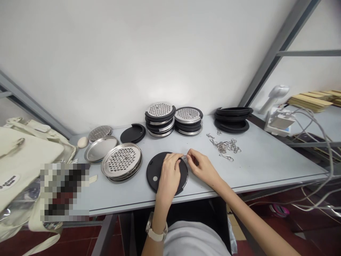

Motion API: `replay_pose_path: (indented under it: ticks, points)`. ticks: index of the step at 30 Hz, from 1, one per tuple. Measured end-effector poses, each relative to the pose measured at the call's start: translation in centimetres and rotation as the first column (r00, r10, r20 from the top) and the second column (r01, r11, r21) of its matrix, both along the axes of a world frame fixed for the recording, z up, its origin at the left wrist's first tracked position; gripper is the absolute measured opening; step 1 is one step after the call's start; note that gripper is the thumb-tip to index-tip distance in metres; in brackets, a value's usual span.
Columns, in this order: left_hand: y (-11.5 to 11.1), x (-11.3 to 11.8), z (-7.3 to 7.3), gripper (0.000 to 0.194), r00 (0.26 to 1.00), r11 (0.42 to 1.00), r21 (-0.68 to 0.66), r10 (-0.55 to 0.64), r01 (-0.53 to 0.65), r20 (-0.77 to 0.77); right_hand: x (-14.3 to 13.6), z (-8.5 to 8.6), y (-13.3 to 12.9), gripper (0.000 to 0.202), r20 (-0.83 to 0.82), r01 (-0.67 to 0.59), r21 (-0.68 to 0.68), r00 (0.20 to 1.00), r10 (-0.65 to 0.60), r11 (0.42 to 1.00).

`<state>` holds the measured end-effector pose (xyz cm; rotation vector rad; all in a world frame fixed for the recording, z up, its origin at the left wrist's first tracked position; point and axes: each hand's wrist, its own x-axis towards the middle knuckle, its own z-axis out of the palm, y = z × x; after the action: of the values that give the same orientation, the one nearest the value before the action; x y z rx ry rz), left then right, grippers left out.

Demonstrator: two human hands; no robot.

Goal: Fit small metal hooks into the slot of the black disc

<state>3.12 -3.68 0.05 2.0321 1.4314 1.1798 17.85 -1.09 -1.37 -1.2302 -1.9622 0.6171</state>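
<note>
A black round disc [155, 177] with a pale round spot lies on the table near the front edge. Across its right half rests my left hand [170, 170], its fingers bent together over the far rim and holding the disc. Just right of that rim, my right hand [199, 164] is closed in a pinch. A thin metal clip [184, 156] shows between the fingertips of both hands, mostly hidden. Several loose metal clips [225, 146] are scattered beyond my right hand. Left of the disc is a stack of perforated metal grater plates [122, 160].
Two stacks of black rims with grater plates [160, 110] [188, 115] stand by the wall, beside a single black holder [132, 134]. Stacked black rings [232, 125] are at back right. Plain metal plates [101, 148], a white bag [29, 149], a handheld scanner [278, 92] and cables flank the table [266, 156].
</note>
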Motion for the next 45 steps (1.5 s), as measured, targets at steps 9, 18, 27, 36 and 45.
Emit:
replay_pose_path:
  ticks: [9, 18, 27, 36, 45]
  points:
    - [-0.3, -0.2, -0.4, 0.025, 0.997, 0.994, -0.092, 0.071, -0.068, 0.036, 0.0, 0.3, -0.2, 0.018, -0.037, 0.001, -0.014, 0.999, -0.001, 1.000]
    - [-0.2, -0.1, -0.1, 0.024, 0.999, 0.996, -0.081, 0.041, -0.039, 0.032, -0.3, -0.4, 0.4, 0.021, 0.099, -0.083, 0.030, 0.992, 0.079, 0.996]
    - [-0.4, -0.1, 0.1, 0.028, 1.000, 0.997, -0.081, 0.022, -0.021, 0.015, -0.3, -0.6, 0.5, 0.022, 0.142, -0.098, 0.059, 0.986, 0.089, 0.993]
    - [-0.3, 0.1, -0.2, 0.025, 0.998, 0.995, -0.075, 0.066, -0.066, -0.002, -0.4, -0.6, 0.7, 0.023, 0.151, -0.082, 0.061, 0.986, 0.072, 0.995]
    - [-0.3, 0.0, 0.1, 0.028, 0.999, 0.997, -0.063, 0.034, -0.035, -0.020, -0.3, -1.1, 0.9, 0.022, 0.187, -0.067, 0.077, 0.981, 0.052, 0.995]
